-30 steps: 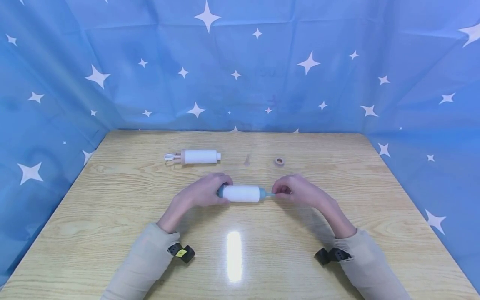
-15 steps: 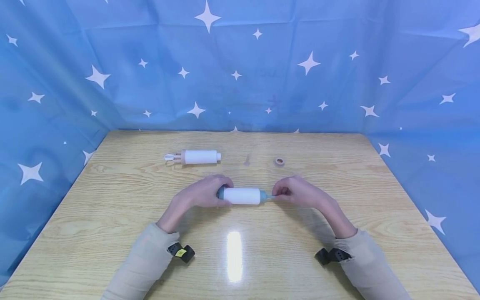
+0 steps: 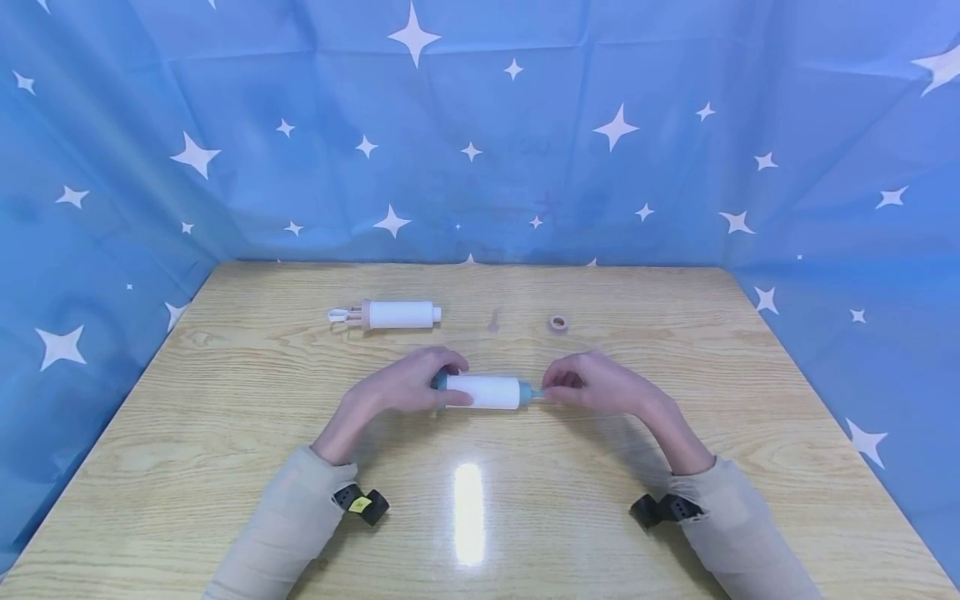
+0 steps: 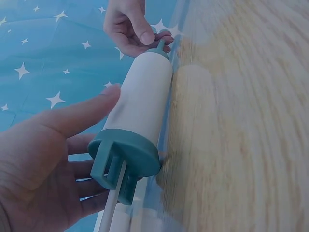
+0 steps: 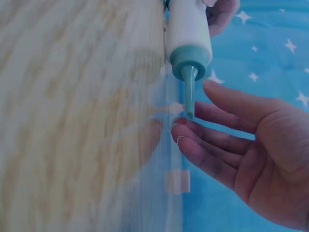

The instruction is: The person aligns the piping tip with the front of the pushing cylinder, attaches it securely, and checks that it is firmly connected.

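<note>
An icing syringe [image 3: 491, 392] with a white barrel and teal ends lies crosswise between the hands, low over the table. My left hand [image 3: 408, 382] holds its plunger end, thumb along the barrel and fingers passing behind the teal collar [image 4: 128, 150]. A white plunger rod [image 4: 112, 208] sticks out from that collar. At the other end, my right hand [image 3: 596, 383] is around the teal nozzle [image 5: 189, 94]. Its fingers [image 5: 212, 145] lie behind the nozzle, while the thumb stands slightly apart from it in the right wrist view. Part of the collar is hidden by the left hand in the head view.
Farther back on the wooden table [image 3: 225, 400] lies a second syringe [image 3: 401, 314], white with a beige collar. To its right are a small beige tapered piece [image 3: 493, 322] and a beige ring [image 3: 558, 323]. A star-patterned blue cloth [image 3: 480, 125] surrounds the table's back and sides.
The syringe has shifted slightly toward the near edge. My left thumb has slid farther right along the barrel, and my right hand has edged left over the nozzle.
</note>
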